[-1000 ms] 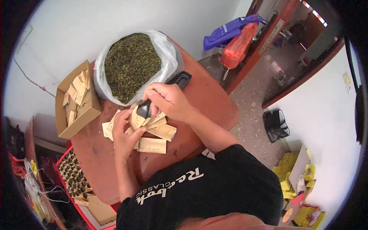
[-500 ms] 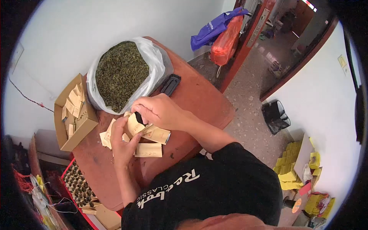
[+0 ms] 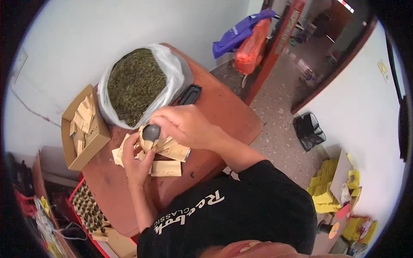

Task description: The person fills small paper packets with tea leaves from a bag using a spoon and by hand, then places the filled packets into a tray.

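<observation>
Over the table my left hand pinches the edge of a small tan paper packet. Its mouth faces a dark spoon, whose rounded bowl shows over it. My right hand is closed around the spoon's handle, which the fingers mostly hide. More tan packets lie loosely below and beside both hands. Just beyond sits a white plastic bag with its top open, full of dried green leaves.
A cardboard box of packets stands left on the red-brown table. Behind my right hand lies a black plastic holder. A red-edged tray of small dark items sits below left. Purple and red bags hang by the door.
The spoon's bowl has turned and now shows its broad side at the packet's mouth. My right hand has shifted slightly; my left stays about in place.
</observation>
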The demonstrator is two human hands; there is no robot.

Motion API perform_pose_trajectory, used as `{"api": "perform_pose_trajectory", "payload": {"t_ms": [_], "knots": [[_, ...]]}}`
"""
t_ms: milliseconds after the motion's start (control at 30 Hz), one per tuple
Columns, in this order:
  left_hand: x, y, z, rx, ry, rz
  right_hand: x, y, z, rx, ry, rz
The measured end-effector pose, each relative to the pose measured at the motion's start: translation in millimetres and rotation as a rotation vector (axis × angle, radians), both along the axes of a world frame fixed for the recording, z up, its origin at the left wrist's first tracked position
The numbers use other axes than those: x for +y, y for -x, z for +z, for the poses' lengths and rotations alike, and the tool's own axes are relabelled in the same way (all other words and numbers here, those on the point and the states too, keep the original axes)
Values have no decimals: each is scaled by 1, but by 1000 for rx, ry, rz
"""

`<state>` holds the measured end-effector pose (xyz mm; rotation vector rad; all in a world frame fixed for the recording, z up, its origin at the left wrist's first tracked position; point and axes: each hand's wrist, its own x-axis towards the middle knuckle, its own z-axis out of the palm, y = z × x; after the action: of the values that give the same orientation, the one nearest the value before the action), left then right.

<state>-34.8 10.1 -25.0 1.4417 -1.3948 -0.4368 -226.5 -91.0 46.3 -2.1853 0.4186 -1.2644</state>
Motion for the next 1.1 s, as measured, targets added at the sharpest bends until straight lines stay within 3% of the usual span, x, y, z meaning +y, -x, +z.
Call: {"api": "perform_pose_trajectory", "payload": {"t_ms": [67,133,200,233,567,800,900,1100], "knots": [[0,-3,-1,0,-10,43,-2,1,2,-27,22,-6],[0,-4,-1,6,4,52,2,5,9,-12,-329,16],[-2,-11,-7,5,30,62,-5,7,5,27,-443,-35],[-2,-13,-7,-17,51,57,-9,3,-2,-147,-513,50],[6,-38,-11,484,70,3,-98,-69,3,44,-278,-53],[6,-45,-5,461,125,58,-157,-149,-11,164,134,-27],[5,-48,-6,448,130,63,-161,-144,-38,372,238,-62],[-4,-47,-13,454,143,111,-138,-102,-42,451,243,-110]]}}
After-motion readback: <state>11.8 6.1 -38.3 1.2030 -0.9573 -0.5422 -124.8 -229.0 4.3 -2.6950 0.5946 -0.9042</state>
